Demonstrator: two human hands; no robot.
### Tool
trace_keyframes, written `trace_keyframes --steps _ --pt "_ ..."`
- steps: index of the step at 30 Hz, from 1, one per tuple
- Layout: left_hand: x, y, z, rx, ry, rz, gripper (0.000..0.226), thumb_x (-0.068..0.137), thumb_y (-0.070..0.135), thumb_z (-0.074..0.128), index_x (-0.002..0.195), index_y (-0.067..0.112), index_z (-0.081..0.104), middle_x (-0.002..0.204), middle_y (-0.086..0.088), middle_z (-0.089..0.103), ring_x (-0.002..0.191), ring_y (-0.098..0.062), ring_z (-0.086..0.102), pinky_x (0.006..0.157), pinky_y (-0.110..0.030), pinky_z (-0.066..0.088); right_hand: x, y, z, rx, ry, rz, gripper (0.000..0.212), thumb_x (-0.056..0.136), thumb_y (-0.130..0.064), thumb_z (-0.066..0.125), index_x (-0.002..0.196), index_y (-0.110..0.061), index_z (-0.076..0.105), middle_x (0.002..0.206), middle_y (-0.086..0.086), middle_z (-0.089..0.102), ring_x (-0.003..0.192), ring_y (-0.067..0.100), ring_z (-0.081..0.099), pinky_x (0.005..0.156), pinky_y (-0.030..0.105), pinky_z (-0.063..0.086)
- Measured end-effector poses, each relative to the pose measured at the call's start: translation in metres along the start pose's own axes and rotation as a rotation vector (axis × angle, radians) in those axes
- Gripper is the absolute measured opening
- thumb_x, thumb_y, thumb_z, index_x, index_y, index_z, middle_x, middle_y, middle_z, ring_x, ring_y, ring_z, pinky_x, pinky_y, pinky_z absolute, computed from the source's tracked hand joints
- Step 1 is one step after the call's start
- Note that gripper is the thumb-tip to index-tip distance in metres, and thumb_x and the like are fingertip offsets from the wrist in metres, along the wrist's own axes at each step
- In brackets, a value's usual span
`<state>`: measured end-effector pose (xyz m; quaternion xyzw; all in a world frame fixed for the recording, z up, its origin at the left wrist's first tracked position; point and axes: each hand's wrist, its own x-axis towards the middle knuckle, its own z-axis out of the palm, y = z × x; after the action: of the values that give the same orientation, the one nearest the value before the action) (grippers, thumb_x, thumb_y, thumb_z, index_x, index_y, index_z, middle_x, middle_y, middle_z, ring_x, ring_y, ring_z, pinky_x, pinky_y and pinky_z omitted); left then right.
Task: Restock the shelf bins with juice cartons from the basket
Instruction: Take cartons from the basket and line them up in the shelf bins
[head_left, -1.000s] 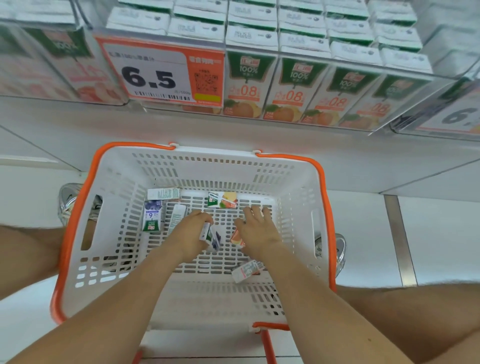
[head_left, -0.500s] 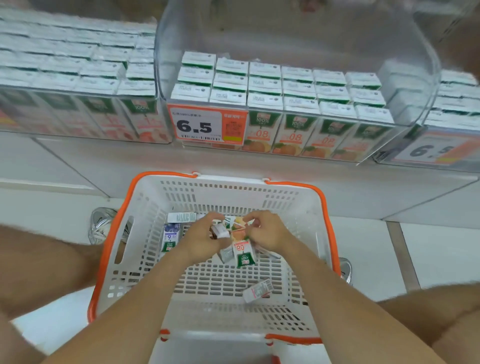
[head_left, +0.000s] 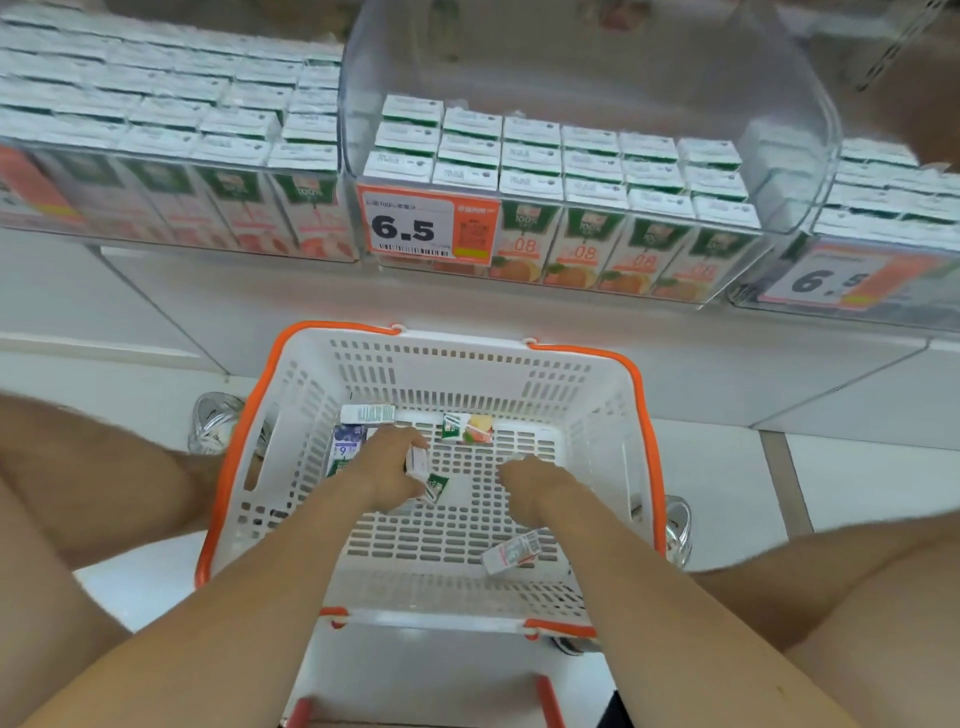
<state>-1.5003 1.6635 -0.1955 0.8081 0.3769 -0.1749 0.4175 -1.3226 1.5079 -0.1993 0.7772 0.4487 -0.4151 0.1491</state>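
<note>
My left hand has its fingers clamped on cartons in the basket; right hand, fingers curled under, holding what I can't tell; best to square the stack before lifting.

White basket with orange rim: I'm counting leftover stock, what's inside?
Loose: barcode-side white carton, blue carton, green-orange carton, pink-white carton. Left hand grips further cartons. Anything beneath right hand is hidden.

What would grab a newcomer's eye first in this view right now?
The white basket with its orange rim fills the centre, both hands down inside it; the left hand grips small cartons, the right hand reaches beside it. Above, an orange-and-white 6.5 price tag fronts a clear bin of orange juice cartons.
</note>
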Motion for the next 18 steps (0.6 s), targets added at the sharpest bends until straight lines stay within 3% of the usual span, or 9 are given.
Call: trace_keyframes --steps 4,8,11,14,18 --pt "0.014 -0.021 0.009 -0.072 0.147 -0.130 0.045 0.088 0.012 0.080 0.126 0.013 0.054 0.128 -0.002 0.051 0.116 -0.027 0.055 0.092 -0.034 0.049 0.023 -0.008 0.014 -0.157 -0.014 -0.088 0.048 0.102 -0.005 0.053 0.148 -0.012 0.045 0.142 0.016 0.057 0.122 0.035 0.061 0.098 0.047 0.053" --pt "0.024 -0.035 0.019 -0.097 0.173 -0.157 0.033 0.085 0.010 0.077 0.112 0.012 0.058 0.106 -0.010 0.061 0.096 -0.031 0.060 0.078 -0.040 0.051 0.053 -0.036 0.017 -0.133 0.123 -0.241 0.042 0.103 -0.013 0.057 0.143 -0.015 0.046 0.126 0.014 0.064 0.107 0.035 0.065 0.091 0.047 0.056" --pt "0.029 -0.046 0.023 -0.117 0.138 -0.173 0.045 0.085 0.004 0.076 0.127 0.011 0.059 0.119 -0.009 0.062 0.107 -0.029 0.061 0.081 -0.032 0.048 0.066 -0.053 0.021 -0.218 0.083 -0.353 0.055 0.101 -0.017 0.061 0.152 -0.028 0.044 0.138 0.014 0.054 0.123 0.037 0.057 0.099 0.049 0.052" --pt "0.027 -0.061 0.026 -0.138 0.126 -0.203 0.055 0.088 0.002 0.073 0.139 0.014 0.057 0.127 -0.008 0.059 0.110 -0.022 0.057 0.083 -0.021 0.039 0.076 -0.061 0.030 -0.402 -0.014 -0.398 0.067 0.097 -0.011 0.063 0.154 -0.041 0.044 0.162 0.019 0.026 0.146 0.041 0.034 0.115 0.054 0.040" --pt "0.027 -0.070 0.028 -0.140 0.079 -0.182 0.054 0.088 0.003 0.077 0.138 0.015 0.058 0.122 -0.005 0.059 0.106 -0.018 0.055 0.083 -0.020 0.039 0.085 -0.060 0.041 -0.350 0.021 -0.403 0.071 0.095 -0.002 0.065 0.153 -0.038 0.045 0.159 0.022 0.027 0.144 0.044 0.036 0.103 0.054 0.051"
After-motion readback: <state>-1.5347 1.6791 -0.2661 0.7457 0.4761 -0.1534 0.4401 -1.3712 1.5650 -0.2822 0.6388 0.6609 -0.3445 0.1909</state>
